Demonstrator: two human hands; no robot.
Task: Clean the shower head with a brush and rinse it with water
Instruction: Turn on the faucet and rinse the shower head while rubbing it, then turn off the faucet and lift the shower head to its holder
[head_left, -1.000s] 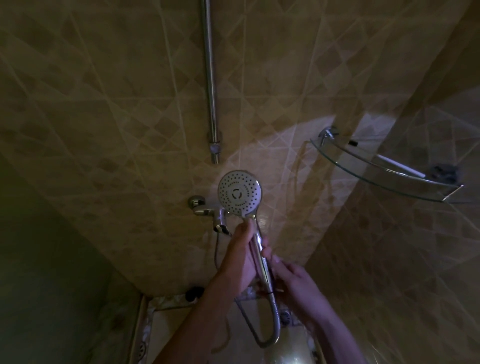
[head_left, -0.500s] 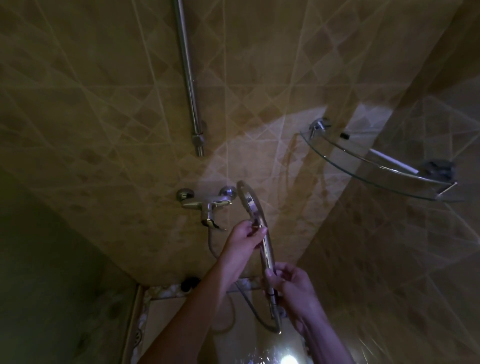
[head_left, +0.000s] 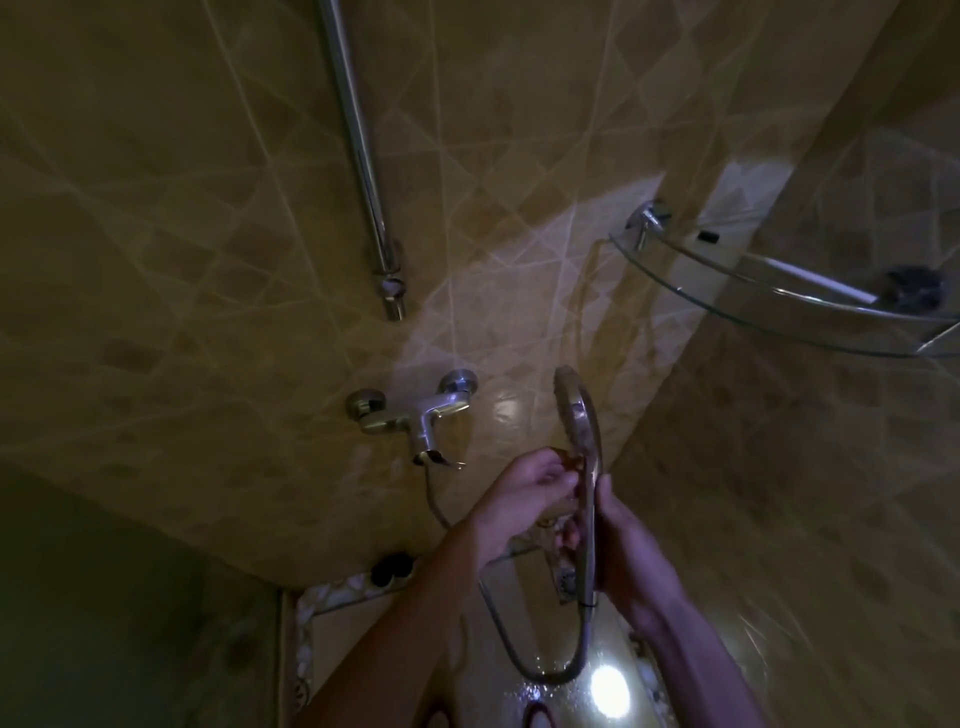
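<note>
Head view, dim light: the shower head (head_left: 574, 410) is held edge-on in front of the tiled wall (head_left: 208, 208), to the right of the wall-mounted mixer tap (head_left: 415, 415). Its round face points left; the nozzle side cannot be made out at this angle.

Right hand (head_left: 631, 551): wrapped around the chrome handle (head_left: 589, 519) from the right side, thumb lying along the handle's upper part. The grasp is firm and closed on the handle.

Left hand (head_left: 524, 493): fingers curled, fingertips (head_left: 563, 475) pressed against the neck where the handle meets the shower head. A small brownish item sits at the fingertips; whether this is the brush cannot be told.

Hose (head_left: 519, 660): leaves the bottom of the handle, loops down over the wet floor (head_left: 571, 696) and rises behind the left forearm toward the mixer tap.

Surroundings:
- Vertical riser rail (head_left: 363, 171) is fixed to the wall above the mixer tap.
- Glass corner shelf (head_left: 727, 291) is mounted at the upper right, well apart from both hands. It carries a pale stick-like item and a dark object, both too blurred to identify.
- Bright reflection of a light shows on the floor below the hose loop.
</note>
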